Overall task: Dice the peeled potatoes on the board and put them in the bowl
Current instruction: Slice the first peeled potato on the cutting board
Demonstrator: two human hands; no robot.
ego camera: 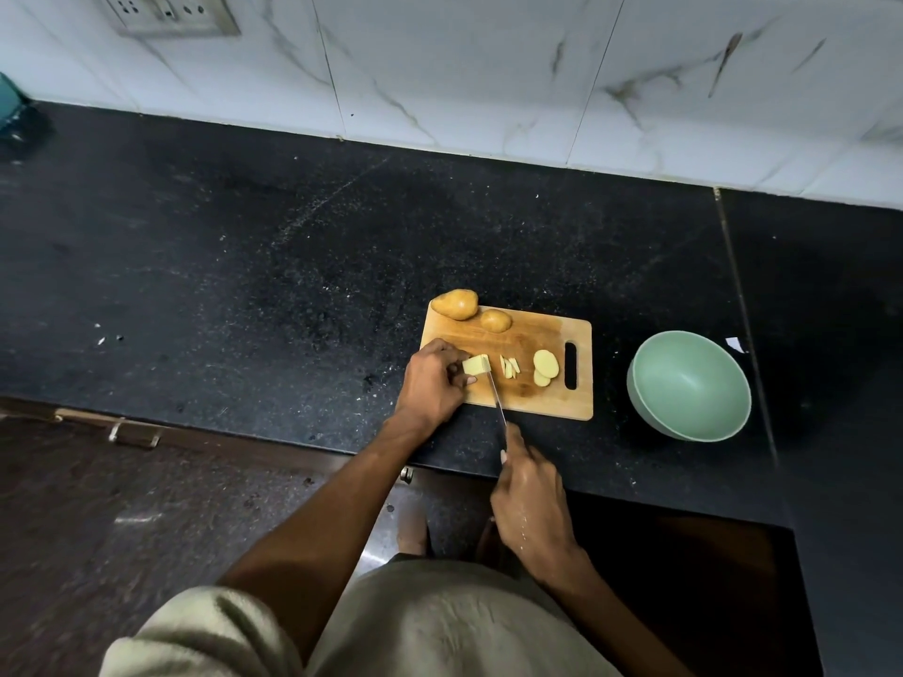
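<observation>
Knife (pixel 497 399) against held potato block (pixel 476 365)

Black speckled stone table (pixel 293 246) spans middle of frame. White marble-veined wall tiles (pixel 488 66) along top. Switch and socket plate (pixel 168 12) at upper left. Teal object (pixel 10 102), blurred, at far left edge. Dark brown floor (pixel 122 520) at lower left. Small white scrap (pixel 735 344) on table, right.

Black speckled stone counter (pixel 293 246) against a white marble-veined tiled wall (pixel 488 66); socket plate (pixel 171 12) upper left; dark floor (pixel 122 505) below.
</observation>
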